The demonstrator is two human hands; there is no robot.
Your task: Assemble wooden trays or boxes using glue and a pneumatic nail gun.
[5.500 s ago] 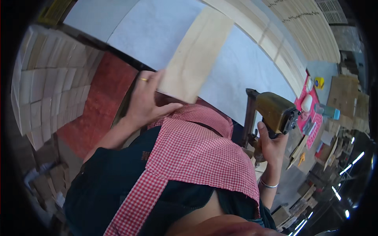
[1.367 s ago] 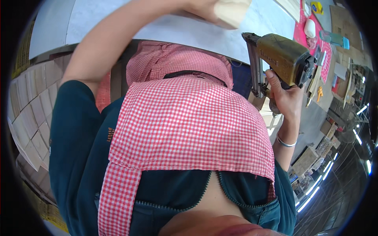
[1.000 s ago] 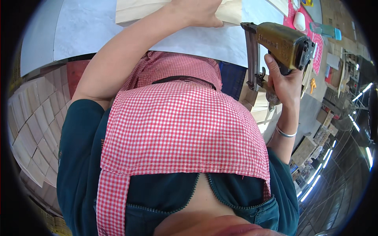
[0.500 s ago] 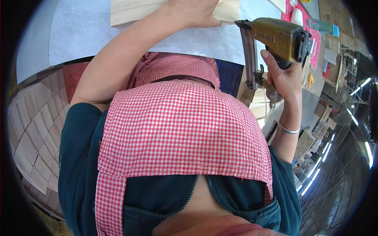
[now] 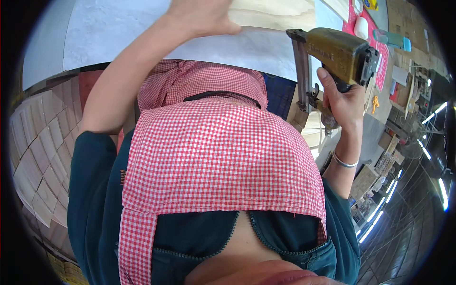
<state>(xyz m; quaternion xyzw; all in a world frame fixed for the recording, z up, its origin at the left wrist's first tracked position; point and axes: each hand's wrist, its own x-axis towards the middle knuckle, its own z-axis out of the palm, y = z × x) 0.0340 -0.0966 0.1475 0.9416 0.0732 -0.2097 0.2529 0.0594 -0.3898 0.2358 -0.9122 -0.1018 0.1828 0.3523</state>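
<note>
My right hand (image 5: 346, 102) is wrapped around the handle of a pneumatic nail gun (image 5: 335, 52) with a worn yellow-brown body and a dark magazine. The tool is held over the right part of the table's near edge, its nose at the upper left. At the top of the view, my left hand (image 5: 202, 16) reaches over the table beside a pale wooden board (image 5: 280, 14). Its thumb is stretched out toward the board's near edge; the other fingers are partly cut off by the frame, and contact with the board is unclear.
The white marbled tabletop (image 5: 114, 38) curves ahead of me. Stacked wooden pieces (image 5: 45, 152) stand at the left. On a pink cloth (image 5: 351, 16) at the right lie a white rounded object (image 5: 361, 28) and a clear bottle with a teal end (image 5: 392, 40). Wooden pieces sit below the nail gun.
My left hand has moved left and slightly blurs, with its thumb away from the spot near the nail gun's nose. More of the board shows. The nail gun has shifted slightly down.
</note>
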